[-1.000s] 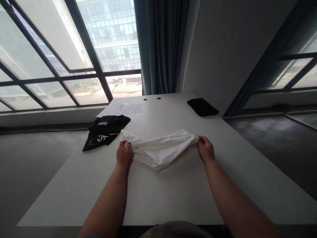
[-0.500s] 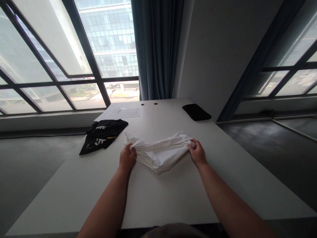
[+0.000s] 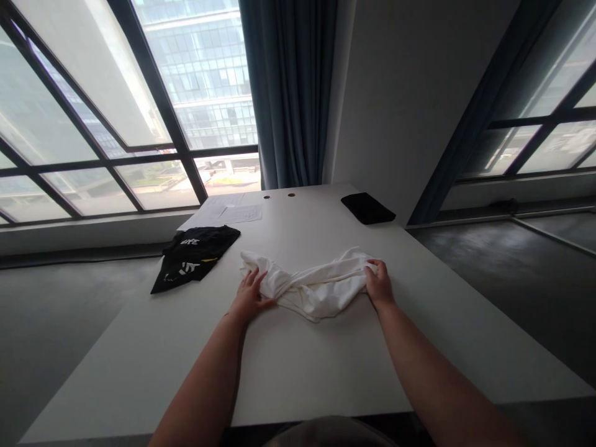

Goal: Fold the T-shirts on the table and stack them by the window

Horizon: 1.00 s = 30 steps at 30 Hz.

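A crumpled white cloth garment (image 3: 321,288) lies bunched across the middle of the white table (image 3: 321,366). Its exact kind is hidden by the folds. At its left end, my left hand (image 3: 250,297) rests against the fabric with fingers spread. My right hand (image 3: 379,284) pinches the garment's right end between thumb and fingers. Left of the garment lies a black printed garment (image 3: 195,254) with white lettering and a small yellow mark, partly over the table's left edge.
A folded black cloth (image 3: 367,208) lies near the far right edge. Sheets of paper (image 3: 239,213) are at the far left, near two round holes in the tabletop. Windows, a blue curtain (image 3: 293,93) and a wall stand behind the table.
My left hand has loosened its grip, and its fingers are now spread on the cloth. My right hand has moved slightly right with its end, and the white garment has shifted right.
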### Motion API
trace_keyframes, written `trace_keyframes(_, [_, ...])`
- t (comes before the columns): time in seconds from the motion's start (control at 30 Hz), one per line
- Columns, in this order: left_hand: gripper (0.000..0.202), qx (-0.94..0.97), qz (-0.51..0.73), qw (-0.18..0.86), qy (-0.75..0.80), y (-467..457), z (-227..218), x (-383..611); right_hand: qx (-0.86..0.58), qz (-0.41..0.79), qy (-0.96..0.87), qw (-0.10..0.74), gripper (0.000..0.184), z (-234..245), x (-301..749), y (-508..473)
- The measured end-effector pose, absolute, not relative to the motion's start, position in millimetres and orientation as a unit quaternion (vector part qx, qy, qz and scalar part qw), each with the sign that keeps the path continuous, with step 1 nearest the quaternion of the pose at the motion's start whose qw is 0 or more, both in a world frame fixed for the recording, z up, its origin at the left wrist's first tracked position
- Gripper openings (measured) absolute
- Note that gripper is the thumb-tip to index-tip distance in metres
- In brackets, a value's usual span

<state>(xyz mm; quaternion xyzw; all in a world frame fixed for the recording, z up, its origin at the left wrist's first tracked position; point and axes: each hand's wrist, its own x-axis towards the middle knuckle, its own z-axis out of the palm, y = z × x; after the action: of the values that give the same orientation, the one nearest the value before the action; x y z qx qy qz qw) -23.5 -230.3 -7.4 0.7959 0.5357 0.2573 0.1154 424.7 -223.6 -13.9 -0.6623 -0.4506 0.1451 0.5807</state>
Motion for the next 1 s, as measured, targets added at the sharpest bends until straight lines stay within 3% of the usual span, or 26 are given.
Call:
trace_keyframes(0.07, [0.087, 0.799, 0.231, 0.116, 0.543, -230, -8, -21, -0.654, 0.148, -0.478, 0.568, 0.042, -13, 423, -225])
trace_keyframes(0.17, [0.045, 0.769, 0.282, 0.111, 0.562, -227, -7, -25, -0.629, 0.125, -0.506, 0.576, 0.041, -12, 426, -227])
trace_keyframes(0.23, [0.031, 0.714, 0.36, 0.097, 0.592, -226, -3, -33, -0.638, 0.07, -0.494, 0.586, 0.04, -10, 432, -228])
trace_keyframes(0.37, [0.025, 0.556, 0.5, 0.061, 0.661, -232, 14, -51, -0.674, -0.026, -0.45, 0.585, 0.037, -5, 450, -232])
trace_keyframes(0.53, [0.026, 0.484, 0.562, 0.095, 0.664, -249, 42, -70, -0.687, -0.05, -0.433, 0.582, 0.038, -2, 473, -240])
trace_keyframes(0.67, [0.035, 0.474, 0.543, 0.128, 0.681, -253, 47, -83, -0.717, -0.038, -0.381, 0.583, 0.044, -7, 489, -240])
trace_keyframes(0.77, [0.036, 0.472, 0.495, 0.091, 0.724, -248, 35, -90, -0.717, -0.056, -0.4, 0.568, 0.049, -11, 491, -235])
trace_keyframes(0.9, [0.026, 0.489, 0.428, -0.022, 0.76, -240, 20, -89, -0.665, -0.153, -0.524, 0.51, 0.04, -6, 468, -236])
trace_keyframes(1.0, [0.02, 0.531, 0.395, -0.013, 0.75, -240, 16, -77, -0.583, -0.103, -0.678, 0.436, 0.032, -2, 428, -246])
